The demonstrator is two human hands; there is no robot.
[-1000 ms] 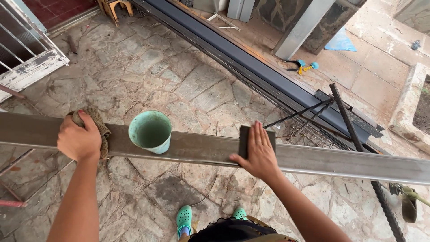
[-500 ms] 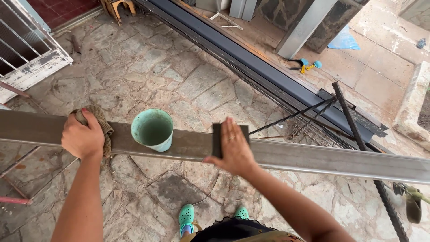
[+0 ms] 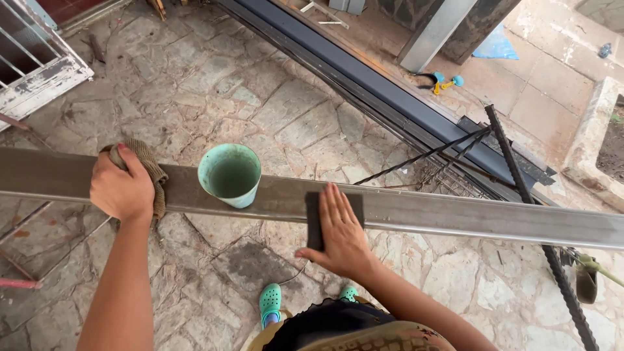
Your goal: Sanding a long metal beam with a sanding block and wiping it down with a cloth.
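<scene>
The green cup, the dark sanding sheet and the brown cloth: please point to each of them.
green cup (image 3: 229,174), head view, on its inner wall.
dark sanding sheet (image 3: 314,218), head view, on its left strip beside the right hand.
brown cloth (image 3: 154,171), head view, on the fold beside the left hand.

dull grey metal beam (image 3: 455,218), coarse brown cloth (image 3: 153,172), matt green plastic cup (image 3: 229,174).

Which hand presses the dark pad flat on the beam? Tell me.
The right hand: it lies open on the dark pad on the beam. The left hand grips a brown rag instead.
</scene>
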